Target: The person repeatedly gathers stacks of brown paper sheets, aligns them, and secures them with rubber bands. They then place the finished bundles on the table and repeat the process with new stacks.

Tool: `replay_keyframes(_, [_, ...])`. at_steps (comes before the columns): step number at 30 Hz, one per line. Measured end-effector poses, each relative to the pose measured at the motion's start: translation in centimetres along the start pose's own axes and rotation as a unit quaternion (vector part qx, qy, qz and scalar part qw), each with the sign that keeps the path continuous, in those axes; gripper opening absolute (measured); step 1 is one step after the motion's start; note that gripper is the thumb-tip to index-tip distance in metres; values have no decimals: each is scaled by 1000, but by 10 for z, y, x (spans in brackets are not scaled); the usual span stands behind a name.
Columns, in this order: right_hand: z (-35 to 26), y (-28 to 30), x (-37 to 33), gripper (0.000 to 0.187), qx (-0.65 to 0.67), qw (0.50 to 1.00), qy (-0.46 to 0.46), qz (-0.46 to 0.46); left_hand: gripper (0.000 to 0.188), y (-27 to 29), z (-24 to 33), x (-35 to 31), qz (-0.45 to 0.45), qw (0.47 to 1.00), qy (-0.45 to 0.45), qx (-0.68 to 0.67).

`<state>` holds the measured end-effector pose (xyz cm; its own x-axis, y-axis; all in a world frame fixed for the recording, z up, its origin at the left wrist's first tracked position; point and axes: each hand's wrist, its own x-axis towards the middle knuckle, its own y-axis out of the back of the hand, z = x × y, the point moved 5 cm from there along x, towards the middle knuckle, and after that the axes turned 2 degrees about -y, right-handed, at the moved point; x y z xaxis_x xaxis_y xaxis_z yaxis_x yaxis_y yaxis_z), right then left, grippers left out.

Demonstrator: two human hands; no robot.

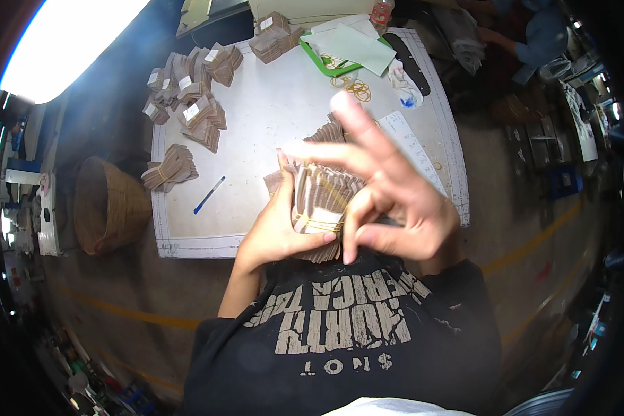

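My left hand (277, 229) is closed around a bundle of grey-brown cut pieces (322, 201) close to my body, its thumb across the near end. Yellow rubber bands (320, 223) wrap the bundle over a white paper label. Over the bundle's right side is my right hand (402, 201), slightly blurred. Its index finger points up and another reaches toward the left fingertips; the fingers are apart and I see nothing held in them. Behind the hands, another stack of the same pieces (324, 132) is partly hidden.
Several banded bundles (204, 114) lie at the table's far left, one (170, 168) nearer me. A blue pen (209, 195) lies on the white table (246, 114). Far right are a green tray (315, 55) with papers, loose rubber bands (353, 88) and a written sheet (412, 149). A woven basket (111, 204) stands left.
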<state>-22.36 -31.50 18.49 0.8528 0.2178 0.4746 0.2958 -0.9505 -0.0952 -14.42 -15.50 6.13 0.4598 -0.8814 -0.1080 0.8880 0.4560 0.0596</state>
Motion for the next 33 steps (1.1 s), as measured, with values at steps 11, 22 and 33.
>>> replay_keyframes(11, [6,32,-16,73,-327,917,-229,-18,97,34,-43,-30,68,918,-3,-391])
replay_keyframes(22, [149,109,-80,68,518,771,-51,366,131,19,-37,-21,101,792,-227,-558])
replay_keyframes(33, [113,41,-18,110,370,917,-149,-7,117,-18,-32,8,-83,800,-168,-570])
